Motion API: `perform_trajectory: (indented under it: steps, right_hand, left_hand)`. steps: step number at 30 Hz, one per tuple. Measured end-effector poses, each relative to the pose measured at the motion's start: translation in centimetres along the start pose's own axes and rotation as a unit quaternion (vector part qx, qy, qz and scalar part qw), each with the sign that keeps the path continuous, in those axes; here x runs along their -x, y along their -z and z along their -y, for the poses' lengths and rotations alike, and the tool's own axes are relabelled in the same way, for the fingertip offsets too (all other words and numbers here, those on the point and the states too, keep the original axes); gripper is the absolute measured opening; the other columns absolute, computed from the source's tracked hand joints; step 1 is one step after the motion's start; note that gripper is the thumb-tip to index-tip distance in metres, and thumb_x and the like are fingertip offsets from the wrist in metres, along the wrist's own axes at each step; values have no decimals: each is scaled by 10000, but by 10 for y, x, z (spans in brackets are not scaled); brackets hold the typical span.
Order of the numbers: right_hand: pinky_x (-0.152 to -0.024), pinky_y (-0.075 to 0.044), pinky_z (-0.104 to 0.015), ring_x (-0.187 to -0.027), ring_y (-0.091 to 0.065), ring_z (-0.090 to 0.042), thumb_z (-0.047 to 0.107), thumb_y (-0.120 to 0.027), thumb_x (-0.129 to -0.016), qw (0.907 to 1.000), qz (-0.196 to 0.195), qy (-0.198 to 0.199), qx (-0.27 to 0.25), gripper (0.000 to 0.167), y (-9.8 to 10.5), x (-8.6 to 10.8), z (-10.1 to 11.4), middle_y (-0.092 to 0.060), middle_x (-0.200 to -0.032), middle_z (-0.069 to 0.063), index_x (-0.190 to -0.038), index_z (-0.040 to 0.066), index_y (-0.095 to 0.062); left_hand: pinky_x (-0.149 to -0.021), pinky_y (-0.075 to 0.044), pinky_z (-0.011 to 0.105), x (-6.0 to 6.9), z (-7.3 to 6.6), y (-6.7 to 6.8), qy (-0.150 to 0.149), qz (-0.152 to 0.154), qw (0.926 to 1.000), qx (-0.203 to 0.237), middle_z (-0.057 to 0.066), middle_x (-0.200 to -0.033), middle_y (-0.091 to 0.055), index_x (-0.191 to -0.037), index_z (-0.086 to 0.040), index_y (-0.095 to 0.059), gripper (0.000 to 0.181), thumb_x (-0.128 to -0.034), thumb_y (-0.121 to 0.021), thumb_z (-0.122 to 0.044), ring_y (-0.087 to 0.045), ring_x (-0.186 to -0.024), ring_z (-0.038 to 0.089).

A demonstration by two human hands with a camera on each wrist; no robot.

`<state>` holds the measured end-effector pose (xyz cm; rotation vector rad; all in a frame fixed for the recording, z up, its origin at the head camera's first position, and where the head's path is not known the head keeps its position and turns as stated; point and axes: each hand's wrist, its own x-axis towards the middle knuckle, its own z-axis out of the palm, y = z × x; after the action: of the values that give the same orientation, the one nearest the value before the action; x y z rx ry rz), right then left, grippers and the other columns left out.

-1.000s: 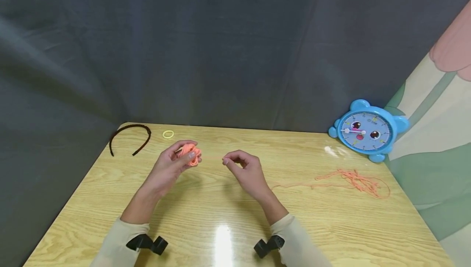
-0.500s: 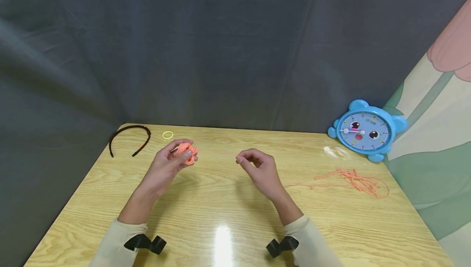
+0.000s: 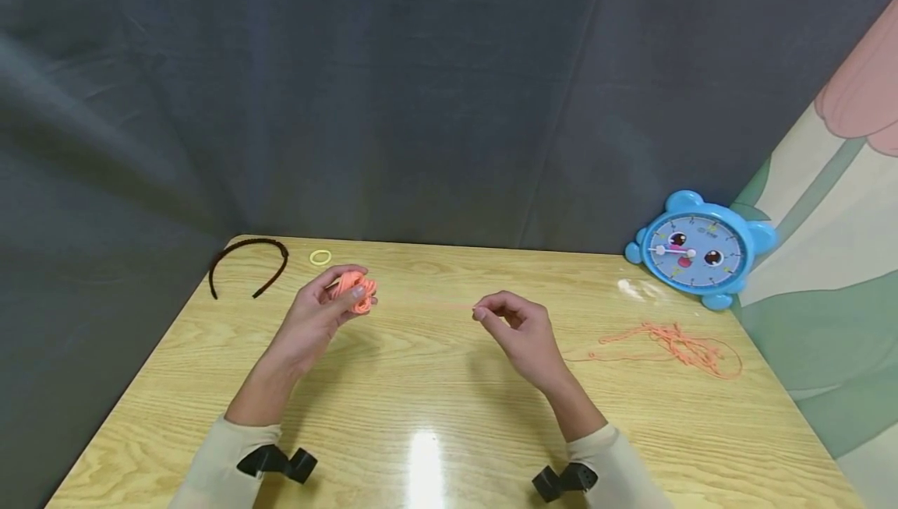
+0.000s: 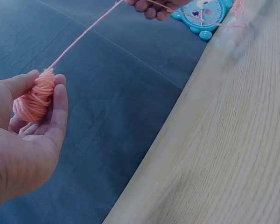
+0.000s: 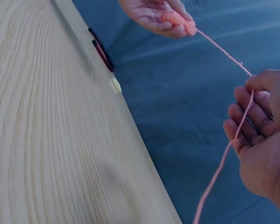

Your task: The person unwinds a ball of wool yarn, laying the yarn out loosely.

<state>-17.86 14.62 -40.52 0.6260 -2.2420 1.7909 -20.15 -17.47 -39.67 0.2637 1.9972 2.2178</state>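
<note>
My left hand point(image 3: 309, 330) holds a small wound ball of orange yarn point(image 4: 35, 100) between thumb and fingers, above the table. From the ball a single strand point(image 5: 224, 52) runs taut to my right hand point(image 3: 526, 341), which pinches it between thumb and forefinger. In the right wrist view the strand crosses that palm and hangs down past the curled fingers point(image 5: 256, 116). A loose tangle of the same yarn point(image 3: 691, 349) lies on the table at the right, its tail leading toward my right hand.
A blue bear-shaped clock point(image 3: 698, 250) stands at the table's back right. At the back left lie a dark headband point(image 3: 249, 242) and a yellow ring point(image 3: 320, 252). Dark cloth point(image 3: 421, 104) hangs behind the wooden table point(image 3: 421, 384); a patterned cloth point(image 3: 835, 259) hangs at the right.
My right hand has moved to the right, away from the ball, lengthening the strand between the hands. The left hand shifted slightly left at first and then stayed nearly still.
</note>
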Motion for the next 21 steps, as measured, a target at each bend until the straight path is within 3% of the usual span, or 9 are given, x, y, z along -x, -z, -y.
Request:
perform_trajectory:
  steps: [6,15,21]
  right_hand:
    - [-779,-547,-219,-856,-653,-99,68,-687,-991,9998,-147,-109,75,66,17,4,-3,-715,-935,-46,-994,17,-729]
    - [-708,-525,-212,-831,-636,-96,93,-683,-1001,9982,-504,-284,124,145,38,5,-4,-716,-936,85,-1037,-43,-719]
    - [-779,-556,-195,-877,-663,-63,97,-685,-1001,9963,-771,-371,122,177,50,5,-3,-724,-947,98,-1057,-70,-705]
  left_hand:
    - [-923,-588,221,-1,1,0,-31,8,10000,-15,-16,-1207,-617,-1371,-124,-559,367,-1026,-665,-191,-677,-1083,87]
    - [-931,-590,227,0,3,2,-70,11,10000,-36,-15,-1189,-635,-1382,-108,-548,379,-1030,-659,-190,-700,-1065,93]
    - [-939,-588,226,-1,3,2,-64,48,10000,-20,-8,-1200,-628,-1391,-101,-540,398,-1026,-665,-202,-705,-1070,100]
